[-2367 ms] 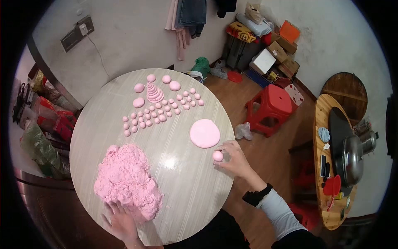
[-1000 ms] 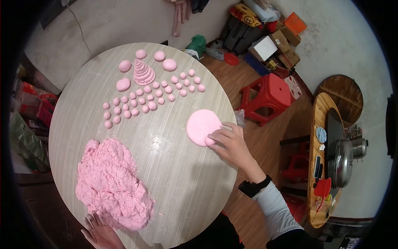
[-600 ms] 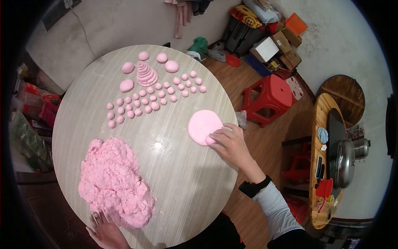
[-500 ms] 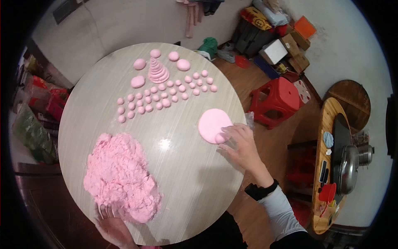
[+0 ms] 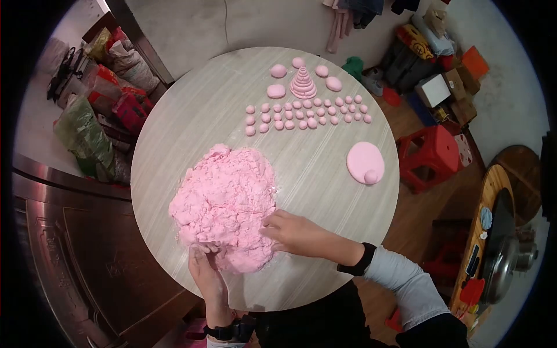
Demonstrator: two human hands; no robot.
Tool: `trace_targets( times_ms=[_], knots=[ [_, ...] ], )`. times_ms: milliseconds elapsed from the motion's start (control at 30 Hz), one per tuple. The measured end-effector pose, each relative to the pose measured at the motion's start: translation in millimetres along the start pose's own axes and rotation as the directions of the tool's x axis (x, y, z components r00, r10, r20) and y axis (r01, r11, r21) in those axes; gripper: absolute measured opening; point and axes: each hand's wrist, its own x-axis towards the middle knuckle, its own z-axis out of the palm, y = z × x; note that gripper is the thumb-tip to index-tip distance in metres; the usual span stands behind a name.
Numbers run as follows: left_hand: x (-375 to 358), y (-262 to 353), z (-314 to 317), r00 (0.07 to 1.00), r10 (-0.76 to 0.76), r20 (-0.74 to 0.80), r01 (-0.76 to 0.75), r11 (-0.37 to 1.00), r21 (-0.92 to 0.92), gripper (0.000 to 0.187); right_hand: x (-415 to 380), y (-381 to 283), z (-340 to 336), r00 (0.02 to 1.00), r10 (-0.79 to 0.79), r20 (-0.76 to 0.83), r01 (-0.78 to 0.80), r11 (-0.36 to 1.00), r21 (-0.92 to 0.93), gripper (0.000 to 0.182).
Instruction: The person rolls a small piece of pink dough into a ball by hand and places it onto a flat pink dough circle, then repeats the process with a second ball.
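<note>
A large crumbly mound of pink dough [image 5: 226, 191] lies on the round table, nearest to me. My left hand [image 5: 206, 267] is at its near left edge, fingers curled in against the dough. From the right, my right hand [image 5: 293, 232] presses bent fingers into the mound's side; the fingertips are partly hidden. Farther right lies a flat pink disc [image 5: 364, 158] with a small pink ball [image 5: 371, 176] on its lower part, untouched by either hand.
Rows of small pink balls [image 5: 301, 115] lie across the table's far side. Behind them stands a ridged pink cone [image 5: 303, 84], with several larger pink pieces [image 5: 276, 91] around it. A red stool [image 5: 429, 153] stands beyond the right edge of the round table [image 5: 325, 255].
My right hand has left the ball on the disc and moved left to the mound. My left hand has curled against the dough. The view has shifted left.
</note>
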Motion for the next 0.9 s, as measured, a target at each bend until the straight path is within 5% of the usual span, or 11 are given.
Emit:
trace_targets(
  times_ms=[133, 233, 667, 900],
  knots=[
    [-0.6, 2.0, 4.5, 0.999, 0.037, -0.036, -0.040, 0.997, -0.067, 0.034, -5.0, -4.5, 16.8, 0.999, 0.028, -0.028, -0.032, 0.990, -0.140, 0.054],
    [-7.8, 10.8, 8.6, 0.990, -0.064, -0.123, 0.057, 0.996, -0.062, 0.041, -9.1, 6.3, 34.4, 0.988, -0.117, -0.101, 0.072, 0.925, -0.373, 0.048],
    [-34.7, -4.5, -5.6, 0.984, -0.075, -0.164, 0.048, 0.986, -0.161, 0.041, -6.9, 16.7, 45.6, 0.979, -0.201, -0.039, 0.161, 0.875, -0.457, 0.041],
    [-36.0, 1.5, -6.4, 0.986, -0.062, -0.154, 0.033, 0.982, -0.185, 0.043, -5.6, 20.8, 47.7, 0.964, -0.218, -0.150, 0.129, 0.884, -0.449, 0.040]
  ],
)
